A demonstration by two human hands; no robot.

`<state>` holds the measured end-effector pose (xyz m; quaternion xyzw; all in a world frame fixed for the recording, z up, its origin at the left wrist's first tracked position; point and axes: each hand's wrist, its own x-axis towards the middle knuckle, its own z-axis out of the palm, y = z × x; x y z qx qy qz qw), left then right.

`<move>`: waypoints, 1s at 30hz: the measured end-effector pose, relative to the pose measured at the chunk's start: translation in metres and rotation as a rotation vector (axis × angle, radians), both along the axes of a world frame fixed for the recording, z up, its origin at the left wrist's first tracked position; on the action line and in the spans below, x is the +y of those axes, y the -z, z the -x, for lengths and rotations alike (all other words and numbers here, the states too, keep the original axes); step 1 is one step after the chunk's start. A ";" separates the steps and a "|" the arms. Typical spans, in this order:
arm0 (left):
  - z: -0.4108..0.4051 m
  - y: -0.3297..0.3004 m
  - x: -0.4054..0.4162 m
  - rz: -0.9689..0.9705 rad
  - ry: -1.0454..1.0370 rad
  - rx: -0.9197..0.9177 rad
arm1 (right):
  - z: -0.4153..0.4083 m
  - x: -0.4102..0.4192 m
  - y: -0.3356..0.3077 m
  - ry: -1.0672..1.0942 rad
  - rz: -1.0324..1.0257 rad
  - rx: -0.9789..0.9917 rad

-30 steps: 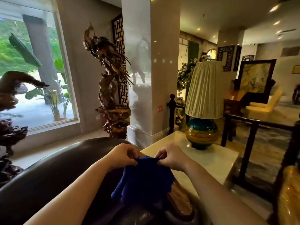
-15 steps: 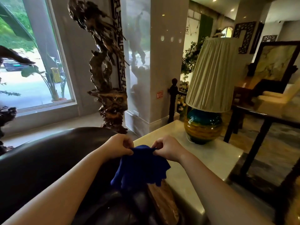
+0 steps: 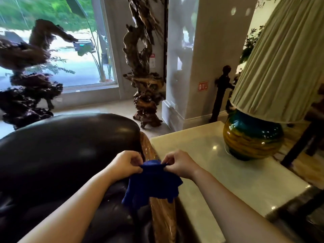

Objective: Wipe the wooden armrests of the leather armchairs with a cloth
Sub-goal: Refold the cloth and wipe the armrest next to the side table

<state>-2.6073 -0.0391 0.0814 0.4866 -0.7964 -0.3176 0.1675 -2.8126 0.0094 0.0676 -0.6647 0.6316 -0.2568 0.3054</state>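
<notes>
Fingers (image 3: 135, 163) of the left hand (image 3: 125, 165) pinch one top corner of the blue cloth (image 3: 152, 183); the right hand (image 3: 177, 163) pinches the other corner, thumb and forefinger pressed together on the fabric. Between the two grips the top edge is bunched, and the rest hangs loose in uneven folds.

Under the cloth runs the wooden armrest (image 3: 163, 214), a glossy amber strip along the edge of the dark leather chair (image 3: 66, 146). The cloth's lower hem looks to be at or just above the wood; I cannot tell whether it touches. Wiping has not begun, by my judgement: the hands seem to be spreading or refolding the cloth.

Just beside the armrest stands the pale stone table (image 3: 245, 181), and on its far part a lamp (image 3: 252, 135) with a pleated shade.

Risks from here:
- Held only by two corners, the cloth may slip from a pinch and drop into the narrow gap between armrest and table.
- A loose, unfolded cloth wipes poorly; dangling flaps would skim the wood and leave streaks.
- Long strokes toward the far end bring the right elbow near the lamp, which could be knocked.
</notes>
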 end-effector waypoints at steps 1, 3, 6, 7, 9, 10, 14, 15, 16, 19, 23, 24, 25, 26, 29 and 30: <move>0.006 0.007 0.001 -0.013 -0.016 -0.004 | 0.007 -0.004 0.008 -0.007 -0.015 -0.006; 0.017 0.023 0.000 -0.053 -0.047 -0.005 | 0.020 -0.012 0.023 -0.028 -0.049 -0.022; 0.025 0.052 -0.007 -0.090 -0.070 0.001 | 0.030 -0.025 0.048 -0.046 -0.103 -0.023; 0.027 0.063 -0.011 -0.108 -0.075 0.004 | 0.033 -0.030 0.058 -0.041 -0.113 -0.014; 0.031 0.085 -0.019 -0.147 -0.096 0.014 | 0.038 -0.039 0.075 -0.035 -0.140 -0.002; 0.033 0.095 -0.024 -0.166 -0.104 0.023 | 0.041 -0.045 0.083 -0.037 -0.154 0.002; 0.040 0.142 -0.038 -0.250 -0.140 0.050 | 0.050 -0.062 0.120 -0.039 -0.200 -0.009; 0.042 0.156 -0.041 -0.263 -0.156 0.050 | 0.051 -0.067 0.133 -0.039 -0.208 -0.012; 0.044 0.171 -0.046 -0.278 -0.173 0.055 | 0.053 -0.073 0.148 -0.037 -0.220 -0.017; 0.052 0.216 -0.061 -0.349 -0.210 0.067 | 0.059 -0.093 0.197 -0.041 -0.262 -0.024; 0.060 0.273 -0.077 -0.424 -0.228 0.051 | 0.066 -0.115 0.263 -0.066 -0.311 -0.019; 0.062 0.286 -0.081 -0.441 -0.228 0.038 | 0.068 -0.119 0.278 -0.065 -0.327 -0.022; 0.063 0.296 -0.085 -0.450 -0.230 0.027 | 0.069 -0.123 0.290 -0.063 -0.342 -0.026; 0.064 0.306 -0.090 -0.447 -0.235 0.017 | 0.070 -0.127 0.302 -0.061 -0.349 -0.034; 0.071 0.325 -0.111 -0.384 -0.267 0.006 | 0.074 -0.146 0.327 -0.043 -0.335 -0.051; 0.073 0.328 -0.120 -0.351 -0.277 0.005 | 0.075 -0.155 0.331 -0.034 -0.320 -0.047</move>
